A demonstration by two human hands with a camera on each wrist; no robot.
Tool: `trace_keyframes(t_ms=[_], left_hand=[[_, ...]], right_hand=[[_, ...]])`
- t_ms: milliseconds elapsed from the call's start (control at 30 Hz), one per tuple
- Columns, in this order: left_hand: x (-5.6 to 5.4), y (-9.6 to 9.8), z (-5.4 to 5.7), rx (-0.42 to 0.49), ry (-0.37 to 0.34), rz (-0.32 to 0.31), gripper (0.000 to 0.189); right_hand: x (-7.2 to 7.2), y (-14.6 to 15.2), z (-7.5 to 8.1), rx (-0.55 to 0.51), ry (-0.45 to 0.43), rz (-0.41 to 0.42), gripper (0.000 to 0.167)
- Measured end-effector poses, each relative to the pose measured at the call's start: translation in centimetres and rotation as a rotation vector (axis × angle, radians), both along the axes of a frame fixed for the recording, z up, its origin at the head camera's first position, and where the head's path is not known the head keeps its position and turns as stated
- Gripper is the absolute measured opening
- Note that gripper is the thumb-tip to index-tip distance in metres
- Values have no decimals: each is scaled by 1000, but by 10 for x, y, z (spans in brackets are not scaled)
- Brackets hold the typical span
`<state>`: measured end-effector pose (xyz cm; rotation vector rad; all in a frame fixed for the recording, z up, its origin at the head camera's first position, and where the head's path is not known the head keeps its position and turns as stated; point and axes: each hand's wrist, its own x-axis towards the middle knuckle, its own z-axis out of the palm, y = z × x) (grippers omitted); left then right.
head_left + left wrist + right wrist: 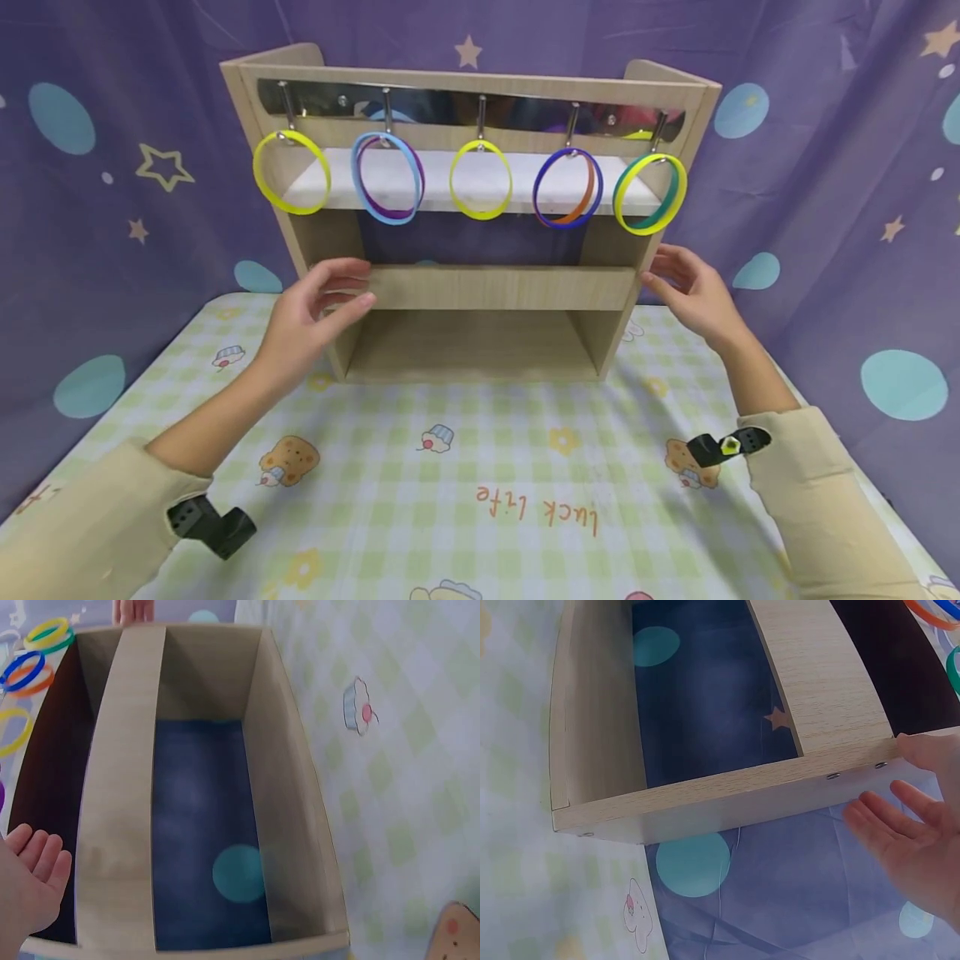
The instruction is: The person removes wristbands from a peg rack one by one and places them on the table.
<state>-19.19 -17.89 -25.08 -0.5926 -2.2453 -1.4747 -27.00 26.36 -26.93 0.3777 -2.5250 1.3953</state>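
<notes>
A light wooden shelf [502, 287] stands on the table between the two hands. Silicone bands hang from its hooks: a yellow band [300, 211] at the left end, light blue [358, 185] with purple, yellow [480, 216], dark blue [558, 225] with orange, and yellow with green [670, 196] at the right end. My left hand [303, 312] is at the left side panel, fingers loosely bent and nothing in its grasp. At the right panel, my right hand [697, 296] has its thumb tip [906, 742] at the front edge, with relaxed fingers [885, 817] beside the outer face.
A shiny metal hook rail [442, 107] runs along the shelf's upper front, above a white ledge [442, 179]. The checked tablecloth [495, 425] spreads in front. Purple curtain [90, 208] with stars and dots surrounds the table behind and at both sides.
</notes>
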Motion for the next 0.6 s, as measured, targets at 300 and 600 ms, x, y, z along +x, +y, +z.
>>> trace_keyframes(t_ms=[300,600], left_hand=[[-3,30,9,37,-129,-70,35],[-7,43,15,87,-297,-116,37]], right_hand=[[-3,0,0,-35,-22,12,48],[-5,-2,1,-79,-46,3,42]])
